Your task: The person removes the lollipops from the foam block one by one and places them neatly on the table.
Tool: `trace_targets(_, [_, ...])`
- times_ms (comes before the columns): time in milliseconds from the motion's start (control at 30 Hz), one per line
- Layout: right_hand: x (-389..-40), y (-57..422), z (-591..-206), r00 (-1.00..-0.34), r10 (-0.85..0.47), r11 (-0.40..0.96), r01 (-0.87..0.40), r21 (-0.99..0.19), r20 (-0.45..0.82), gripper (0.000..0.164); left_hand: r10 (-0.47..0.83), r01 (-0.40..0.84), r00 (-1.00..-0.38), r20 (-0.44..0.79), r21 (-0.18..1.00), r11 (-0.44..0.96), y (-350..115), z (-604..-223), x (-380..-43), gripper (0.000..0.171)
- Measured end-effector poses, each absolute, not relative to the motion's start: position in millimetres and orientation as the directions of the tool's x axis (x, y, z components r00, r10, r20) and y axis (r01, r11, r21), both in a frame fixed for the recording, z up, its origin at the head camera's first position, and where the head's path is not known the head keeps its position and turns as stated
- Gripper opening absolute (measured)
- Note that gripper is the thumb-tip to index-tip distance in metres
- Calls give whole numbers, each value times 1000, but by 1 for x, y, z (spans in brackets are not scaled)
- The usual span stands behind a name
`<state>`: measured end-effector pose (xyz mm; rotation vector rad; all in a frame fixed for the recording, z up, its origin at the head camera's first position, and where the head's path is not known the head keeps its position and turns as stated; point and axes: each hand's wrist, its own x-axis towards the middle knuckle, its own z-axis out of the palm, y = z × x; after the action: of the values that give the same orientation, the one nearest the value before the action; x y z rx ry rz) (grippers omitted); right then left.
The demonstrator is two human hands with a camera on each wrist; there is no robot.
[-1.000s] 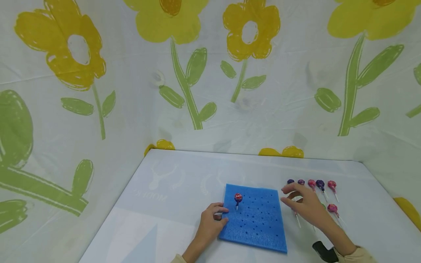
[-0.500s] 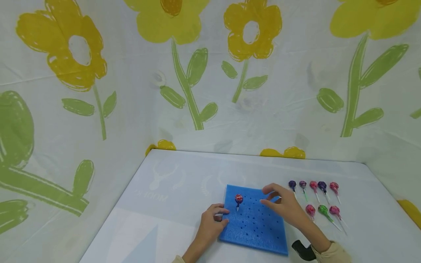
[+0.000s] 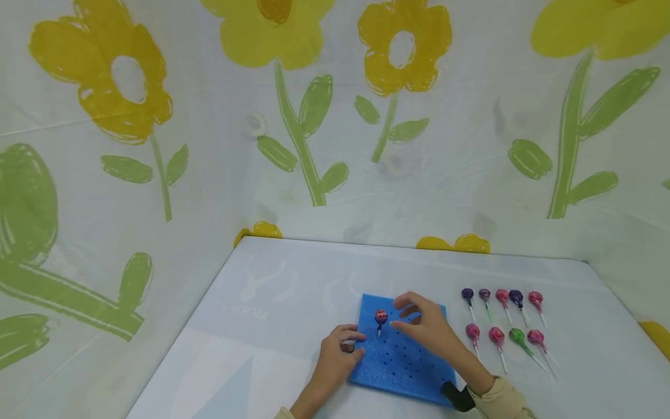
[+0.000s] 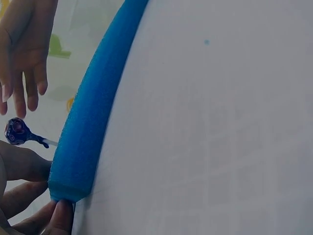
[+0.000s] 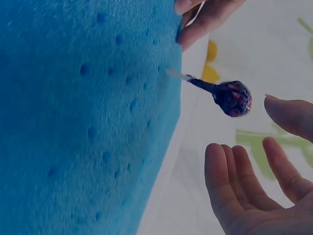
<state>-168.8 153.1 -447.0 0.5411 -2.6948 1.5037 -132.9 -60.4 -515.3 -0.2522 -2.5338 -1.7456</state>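
Observation:
A lollipop [image 3: 380, 316] in a red and dark blue wrapper stands upright, its white stick in the blue foam board [image 3: 392, 374], which is dotted with small holes. My left hand [image 3: 337, 352] grips the board's left edge, fingers and thumb against the foam; the left wrist view shows the fingertips [image 4: 61, 213] at its side. Over the board, just right of the lollipop, my right hand [image 3: 426, 329] holds nothing. In the right wrist view its thumb and fingers are spread apart, close to the wrapped lollipop head [image 5: 234, 99] and not touching it.
On the white table [image 3: 293, 279], right of the board, several lollipops lie in two rows, among them a purple one [image 3: 467, 294], a pink one [image 3: 496, 336] and a green one [image 3: 517, 336]. A flower-printed curtain [image 3: 209, 192] surrounds the table's back and sides.
My right hand has moved left from above the loose lollipops to beside the standing one, uncovering the rows on the table. The left hand has stayed on the board's edge.

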Motion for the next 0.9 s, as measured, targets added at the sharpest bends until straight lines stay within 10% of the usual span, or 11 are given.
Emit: trace_targets(900, [-167,114,-460,-959,-239,394,-242,-887,155,24,111,181,-982,152,923,339,-61,-516,-134,22])
